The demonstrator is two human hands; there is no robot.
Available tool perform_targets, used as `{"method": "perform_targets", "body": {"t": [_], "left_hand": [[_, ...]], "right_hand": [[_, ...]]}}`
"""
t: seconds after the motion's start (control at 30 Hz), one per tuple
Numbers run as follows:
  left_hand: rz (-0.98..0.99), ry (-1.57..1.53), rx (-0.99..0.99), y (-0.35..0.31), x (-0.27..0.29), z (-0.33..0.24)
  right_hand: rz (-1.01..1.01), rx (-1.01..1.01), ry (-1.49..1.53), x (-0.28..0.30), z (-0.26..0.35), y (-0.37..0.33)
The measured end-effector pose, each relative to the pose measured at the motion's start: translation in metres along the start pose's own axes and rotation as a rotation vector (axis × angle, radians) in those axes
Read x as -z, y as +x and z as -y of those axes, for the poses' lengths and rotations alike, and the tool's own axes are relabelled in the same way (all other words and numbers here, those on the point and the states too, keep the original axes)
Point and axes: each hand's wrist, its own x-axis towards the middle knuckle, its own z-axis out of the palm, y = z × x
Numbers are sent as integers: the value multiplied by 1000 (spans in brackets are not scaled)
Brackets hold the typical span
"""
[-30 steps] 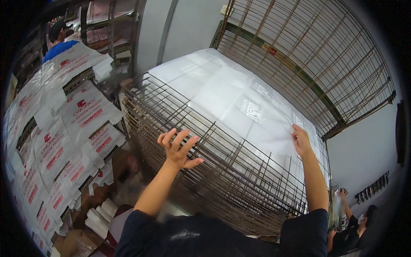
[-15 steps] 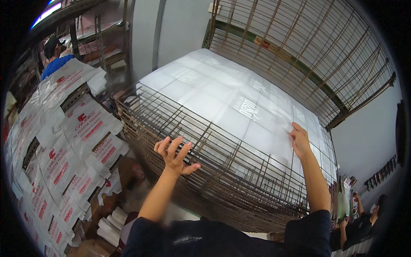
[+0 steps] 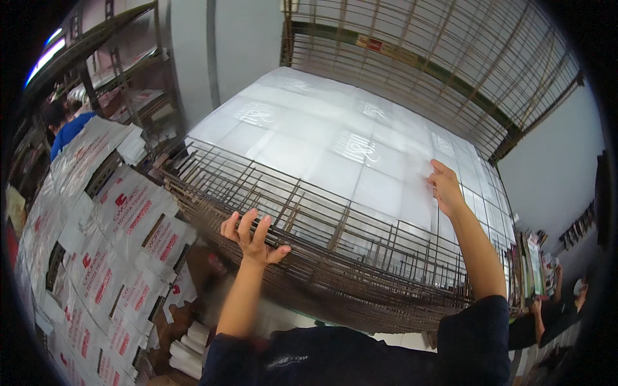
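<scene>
The white sheets (image 3: 315,154) lie overlapped on the top rack (image 3: 336,233), mid-frame. The left hand (image 3: 252,238), left of centre, has its fingers spread at the rack's near edge — whether it bears on the wire I cannot tell. The right hand (image 3: 449,188), right of centre, has thumb and forefinger drawn close over the sheets; any pinch is unclear. The sheets look thin — likely light, limp and slippery, best taken by a loose edge; the rack seems stiff, best held by its rim.
</scene>
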Motion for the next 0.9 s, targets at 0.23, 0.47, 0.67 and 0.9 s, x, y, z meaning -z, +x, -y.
{"method": "perform_targets", "body": {"t": [0.23,0.47,0.67,0.9], "left_hand": [[24,26,-84,0,1,3],[53,27,-79,-3,2,3],[92,54,-61,-3,8,1],[54,46,-89,-5,2,5]], "right_hand": [[-64,67,-4,-2,-7,1],[-57,25,-25,1,-10,-1],[-117,36,-29,-4,-16,-1],[-131,57,1,-3,-17,-2]]}}
